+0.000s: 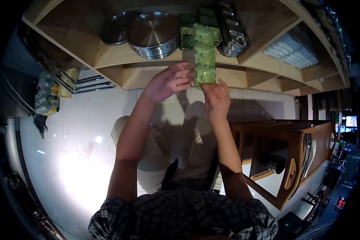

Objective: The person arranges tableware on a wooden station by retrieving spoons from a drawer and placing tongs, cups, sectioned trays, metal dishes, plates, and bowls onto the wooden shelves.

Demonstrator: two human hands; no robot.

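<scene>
A long green tray with several square compartments (205, 58) reaches from the shelf out over its front edge. My right hand (217, 99) grips the near end of this tray, its fingers at the lower rim. Just left of the tray, my left hand (170, 83) is spread with its fingers pointing toward the tray's side; whether the fingertips touch it is hard to tell. Behind the tray, stacked green trays (187, 31) stand on the shelf.
Left on the wooden shelf (113, 56) is a stack of round metal plates (153, 36); metal compartment trays (232, 34) are stacked at the right. A wooden cabinet (282, 160) stands at the lower right. Bottles (47, 94) are at the far left.
</scene>
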